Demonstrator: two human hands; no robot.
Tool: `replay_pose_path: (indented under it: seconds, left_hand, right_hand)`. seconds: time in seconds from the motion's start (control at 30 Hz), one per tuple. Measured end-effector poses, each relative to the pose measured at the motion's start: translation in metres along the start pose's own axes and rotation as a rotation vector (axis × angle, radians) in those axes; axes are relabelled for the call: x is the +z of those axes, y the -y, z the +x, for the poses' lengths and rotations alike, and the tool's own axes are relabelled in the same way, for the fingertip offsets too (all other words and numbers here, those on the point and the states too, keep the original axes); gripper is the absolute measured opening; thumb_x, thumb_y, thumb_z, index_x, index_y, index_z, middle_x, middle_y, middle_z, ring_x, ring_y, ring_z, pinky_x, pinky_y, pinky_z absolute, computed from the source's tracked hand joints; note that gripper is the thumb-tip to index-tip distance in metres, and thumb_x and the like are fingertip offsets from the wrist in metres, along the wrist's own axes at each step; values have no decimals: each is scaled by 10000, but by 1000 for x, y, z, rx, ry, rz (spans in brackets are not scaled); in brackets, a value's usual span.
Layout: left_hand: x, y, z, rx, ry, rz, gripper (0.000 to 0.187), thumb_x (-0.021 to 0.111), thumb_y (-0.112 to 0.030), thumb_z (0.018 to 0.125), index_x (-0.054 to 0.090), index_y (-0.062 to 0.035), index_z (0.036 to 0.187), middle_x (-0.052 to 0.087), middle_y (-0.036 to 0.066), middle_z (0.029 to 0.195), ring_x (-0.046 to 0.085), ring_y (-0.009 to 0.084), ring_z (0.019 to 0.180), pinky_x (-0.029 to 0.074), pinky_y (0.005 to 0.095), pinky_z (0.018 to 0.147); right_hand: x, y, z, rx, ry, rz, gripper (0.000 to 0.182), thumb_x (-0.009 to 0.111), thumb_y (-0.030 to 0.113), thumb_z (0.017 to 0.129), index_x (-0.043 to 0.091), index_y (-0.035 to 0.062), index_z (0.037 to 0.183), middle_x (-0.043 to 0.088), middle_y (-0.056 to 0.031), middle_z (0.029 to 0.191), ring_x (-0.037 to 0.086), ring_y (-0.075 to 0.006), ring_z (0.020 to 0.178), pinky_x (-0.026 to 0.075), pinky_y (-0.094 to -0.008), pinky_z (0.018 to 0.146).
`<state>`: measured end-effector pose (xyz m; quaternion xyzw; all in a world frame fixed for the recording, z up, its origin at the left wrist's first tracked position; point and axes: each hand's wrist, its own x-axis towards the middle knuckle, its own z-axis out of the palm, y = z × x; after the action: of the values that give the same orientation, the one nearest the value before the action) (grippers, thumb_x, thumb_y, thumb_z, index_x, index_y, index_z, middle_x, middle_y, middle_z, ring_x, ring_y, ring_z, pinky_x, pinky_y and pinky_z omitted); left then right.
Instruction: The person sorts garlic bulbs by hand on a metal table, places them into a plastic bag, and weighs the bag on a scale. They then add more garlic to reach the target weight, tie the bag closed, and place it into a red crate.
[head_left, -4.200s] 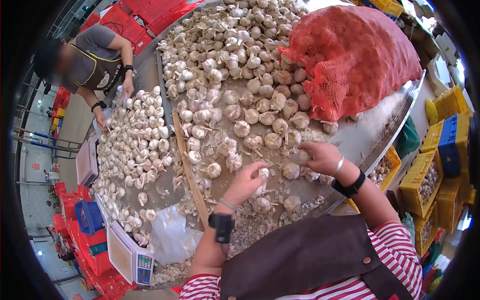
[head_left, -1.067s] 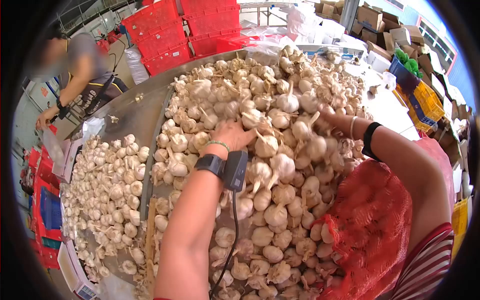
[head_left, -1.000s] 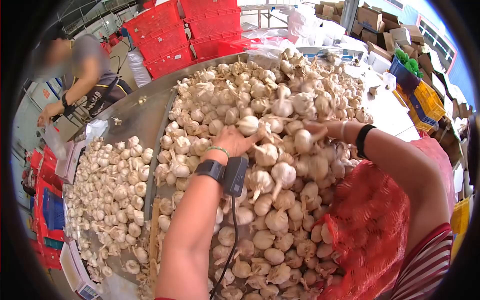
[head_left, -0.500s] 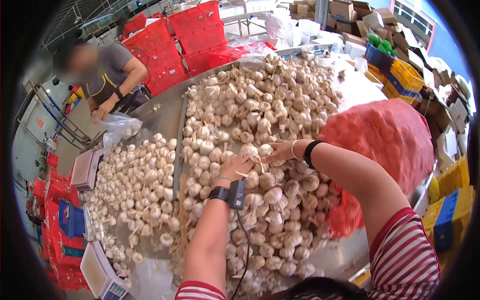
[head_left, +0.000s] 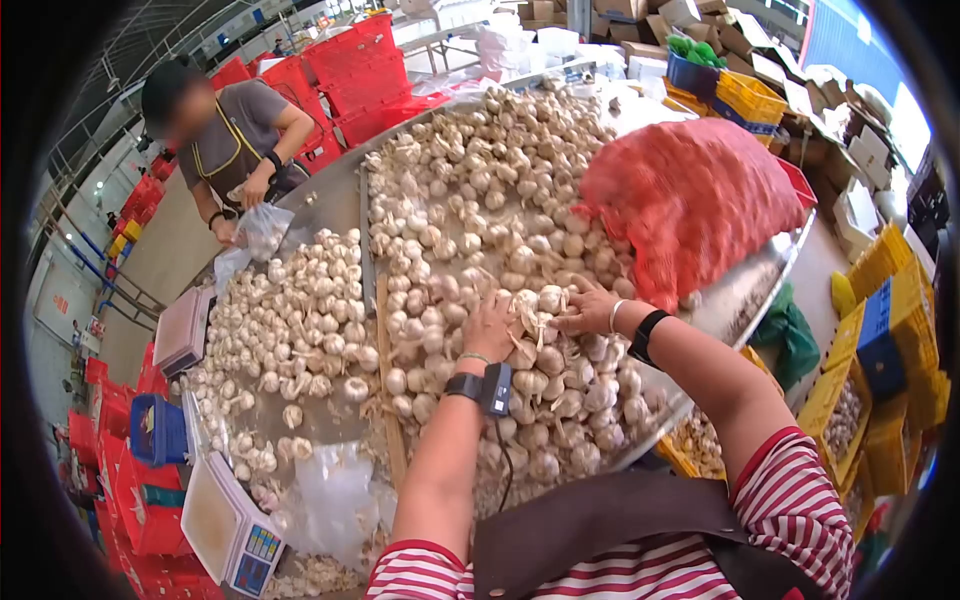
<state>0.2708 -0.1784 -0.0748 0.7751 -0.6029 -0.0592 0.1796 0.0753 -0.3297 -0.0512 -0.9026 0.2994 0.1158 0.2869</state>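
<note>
A large heap of garlic bulbs (head_left: 490, 165) covers the metal table, and both of my hands are in its near part. My left hand (head_left: 488, 326) has its fingers curled against a garlic bulb with loose, papery skin (head_left: 526, 322). Close by on the right, my right hand (head_left: 592, 306) bends its fingers round a bulb at the same cluster. One whitish garlic bulb (head_left: 551, 298) shows between the two hands. The fingertips are partly hidden among the bulbs.
A wooden strip (head_left: 390, 400) separates a second garlic pile (head_left: 300, 320) on the left. A red mesh sack (head_left: 700, 195) lies at right. Scales (head_left: 225, 520), a plastic bag (head_left: 335, 505) and yellow crates (head_left: 890, 290) surround the work. Across the table, a person handles a bag (head_left: 266, 230).
The view has shifted, bringing more of my apron into sight. The mesh sack looks flatter and farther from my right arm. My hands remain among the bulbs; the person opposite has raised their bag.
</note>
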Motion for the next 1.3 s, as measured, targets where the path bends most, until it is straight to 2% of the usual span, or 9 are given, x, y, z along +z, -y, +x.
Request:
replay_pose_path:
  seconds: [0.13, 0.27, 0.5, 0.6, 0.67, 0.9, 0.97, 1.1, 1.3]
  left_hand:
    - [4, -9, -43, 22, 55, -112, 637, 576, -395, 861, 408, -79, 1389, 407, 168, 1433, 336, 362, 1339, 350, 475, 1054]
    - [-6, -44, -99, 77, 177, 60, 564, 442, -419, 936, 427, -92, 1395, 374, 209, 1451, 237, 403, 1390, 231, 529, 1116]
    - [-11, -54, -193, 218, 9, -53, 623, 516, -422, 912, 390, -78, 1417, 277, 287, 1472, 296, 425, 1357, 137, 596, 1108]
    - [-16, -62, -216, 248, 10, -8, 688, 549, -481, 886, 369, -120, 1443, 185, 268, 1515, 264, 441, 1366, 77, 637, 1095]
    - [-4, -57, -201, 195, 37, 17, 698, 556, -493, 879, 362, -140, 1449, 161, 266, 1521, 252, 454, 1365, 79, 648, 1088]
    - [30, -45, -121, 135, -19, -28, 737, 562, -484, 877, 294, -147, 1476, 171, 336, 1475, 211, 500, 1356, 151, 630, 1085]
    - [28, -48, -89, 102, -47, 121, 733, 533, -507, 894, 280, -152, 1483, 155, 333, 1483, 157, 494, 1383, 119, 612, 1109]
    - [26, -28, -24, -80, 152, 23, 877, 314, -758, 855, 259, -164, 1497, 70, 321, 1520, 34, 445, 1430, 3, 584, 1133]
    - [15, -40, -48, -50, 214, 160, 853, 429, -696, 860, 305, -115, 1472, 106, 324, 1515, 65, 448, 1428, 46, 593, 1127]
  right_hand:
    - [11, 49, -86, 191, 21, -228, 867, 445, 782, 767, 425, 204, 1413, 186, -146, 1546, 159, -389, 1412, 76, -729, 1035]
    - [37, 50, -133, 156, -159, -245, 868, 522, 677, 789, 362, 118, 1433, 312, -198, 1484, 193, -400, 1396, 107, -558, 1132]
    - [85, 41, -203, 51, -576, 13, 946, 753, 504, 696, 329, 117, 1447, 261, -251, 1489, 206, -474, 1379, 223, -565, 1104]
    - [95, 56, -213, 198, -375, -32, 1020, 773, 532, 653, 302, 132, 1464, 131, -262, 1531, 174, -522, 1375, 215, -585, 1104]
    - [105, 55, -205, 228, -236, -92, 1072, 770, 557, 636, 254, 162, 1489, -19, -290, 1540, 67, -567, 1379, 153, -634, 1103]
    - [76, 40, -143, 197, -126, -239, 1133, 744, 585, 647, 187, 98, 1505, -7, -394, 1489, -89, -484, 1417, 32, -703, 1074]
    - [48, 34, -119, 185, 132, -515, 1110, 684, 596, 710, 112, 91, 1517, 26, -334, 1519, -63, -489, 1416, 82, -722, 1059]
    - [16, 9, -93, 277, 22, -341, 1038, 694, 525, 735, 90, 232, 1528, -32, -205, 1566, 125, -574, 1361, 177, -680, 1074]
    - [40, -4, -105, 162, -56, -268, 1083, 777, 449, 646, 160, 234, 1511, -14, -240, 1554, 173, -595, 1339, 151, -662, 1094]
